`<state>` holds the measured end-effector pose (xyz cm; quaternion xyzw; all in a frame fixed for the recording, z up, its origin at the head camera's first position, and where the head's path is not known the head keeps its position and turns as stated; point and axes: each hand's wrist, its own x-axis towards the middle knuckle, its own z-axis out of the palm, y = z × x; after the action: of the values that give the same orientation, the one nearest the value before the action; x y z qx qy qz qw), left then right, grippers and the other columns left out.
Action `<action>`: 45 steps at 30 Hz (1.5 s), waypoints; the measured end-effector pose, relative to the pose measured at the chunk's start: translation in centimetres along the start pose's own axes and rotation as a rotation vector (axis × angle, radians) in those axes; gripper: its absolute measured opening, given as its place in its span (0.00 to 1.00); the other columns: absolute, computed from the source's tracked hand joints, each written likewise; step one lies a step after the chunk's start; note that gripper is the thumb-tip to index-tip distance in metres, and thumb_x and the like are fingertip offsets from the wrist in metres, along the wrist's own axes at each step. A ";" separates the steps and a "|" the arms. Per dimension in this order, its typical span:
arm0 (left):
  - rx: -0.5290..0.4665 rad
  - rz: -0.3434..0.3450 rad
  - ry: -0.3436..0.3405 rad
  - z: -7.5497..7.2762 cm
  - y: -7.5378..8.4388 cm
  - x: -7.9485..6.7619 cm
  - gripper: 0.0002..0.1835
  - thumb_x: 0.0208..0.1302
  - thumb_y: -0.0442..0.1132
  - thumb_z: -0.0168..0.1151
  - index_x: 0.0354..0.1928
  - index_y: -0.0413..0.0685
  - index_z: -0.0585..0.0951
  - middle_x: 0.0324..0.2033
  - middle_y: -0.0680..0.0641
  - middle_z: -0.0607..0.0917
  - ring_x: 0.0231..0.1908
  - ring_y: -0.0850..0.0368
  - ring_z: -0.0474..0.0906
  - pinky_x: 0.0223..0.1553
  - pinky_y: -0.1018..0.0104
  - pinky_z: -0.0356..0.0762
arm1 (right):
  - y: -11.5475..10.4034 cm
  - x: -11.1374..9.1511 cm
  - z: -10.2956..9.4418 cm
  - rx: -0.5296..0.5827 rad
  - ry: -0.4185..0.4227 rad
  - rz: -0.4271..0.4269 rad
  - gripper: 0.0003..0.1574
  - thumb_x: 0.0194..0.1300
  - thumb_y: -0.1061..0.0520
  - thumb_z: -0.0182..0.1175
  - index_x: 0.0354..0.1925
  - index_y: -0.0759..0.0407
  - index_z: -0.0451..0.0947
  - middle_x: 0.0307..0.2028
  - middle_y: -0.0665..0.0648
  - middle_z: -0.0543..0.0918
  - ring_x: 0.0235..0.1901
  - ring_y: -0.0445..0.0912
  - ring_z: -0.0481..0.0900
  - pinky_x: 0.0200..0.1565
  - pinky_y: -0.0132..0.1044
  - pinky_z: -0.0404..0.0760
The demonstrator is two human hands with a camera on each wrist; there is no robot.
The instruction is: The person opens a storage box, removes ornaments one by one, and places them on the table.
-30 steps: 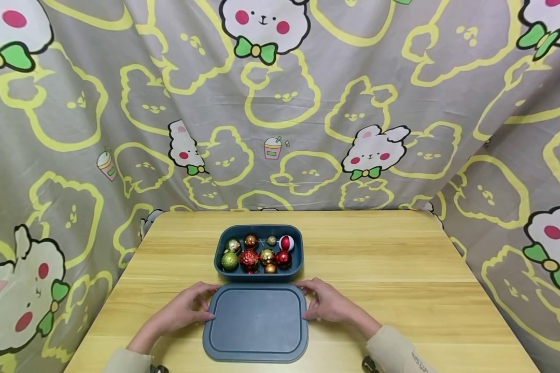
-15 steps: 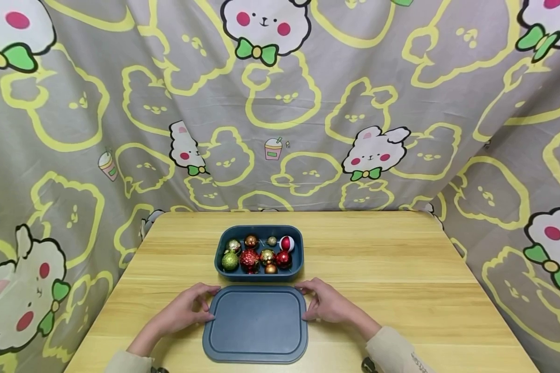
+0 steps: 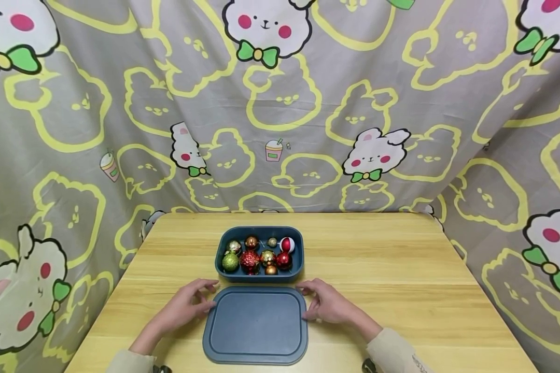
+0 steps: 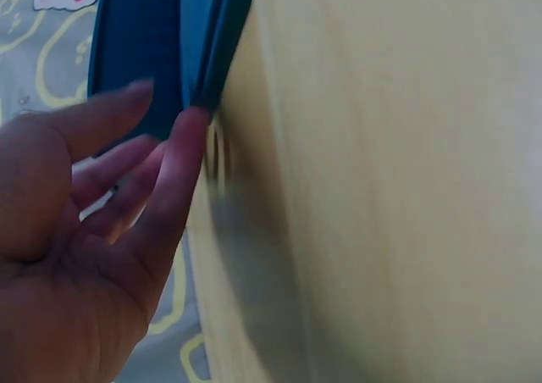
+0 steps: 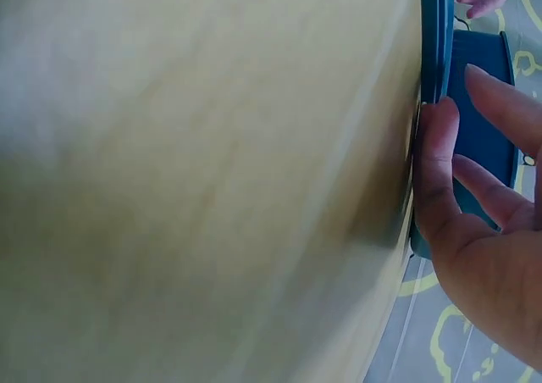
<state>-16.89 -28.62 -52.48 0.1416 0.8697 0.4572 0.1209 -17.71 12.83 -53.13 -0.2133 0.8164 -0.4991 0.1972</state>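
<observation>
A flat grey-blue lid (image 3: 256, 326) lies on the table in the head view, just in front of an open dark-blue box (image 3: 259, 278). Inside the box are several Christmas baubles, among them a large red bauble (image 3: 249, 260) and a green glittery bauble (image 3: 231, 262). My left hand (image 3: 186, 305) is at the lid's left side, fingers spread loosely, thumb close to its rim. On the other side my right hand (image 3: 329, 304) has its thumb at the lid's right edge and its fingers near the upper corner. Neither hand grips it. In the left wrist view a fingertip (image 4: 193, 122) meets a blue edge.
The wooden table (image 3: 392, 269) extends to both sides of the box and behind it. A grey curtain (image 3: 280, 103) with cartoon rabbits and yellow outlines hangs behind the table and along its sides.
My left hand has shifted slightly up and its thumb has moved higher along the lid's side. The lid sits marginally lower, a little farther from the box. The right hand stays nearly still.
</observation>
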 end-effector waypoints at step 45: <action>0.162 -0.014 0.437 1.3 1.3 11.6 0.29 0.76 0.27 0.46 0.77 0.40 0.65 0.70 0.31 0.68 0.71 0.31 0.65 0.72 0.36 0.61 | -4.7 12.6 1.7 -0.184 0.225 -0.268 0.25 0.73 0.56 0.66 0.65 0.59 0.77 0.51 0.63 0.81 0.52 0.55 0.81 0.56 0.50 0.81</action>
<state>-27.04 -22.80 -53.06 0.0428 0.9099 0.4049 -0.0788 -26.63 2.80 -51.01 -0.2800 0.8398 -0.4649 0.0161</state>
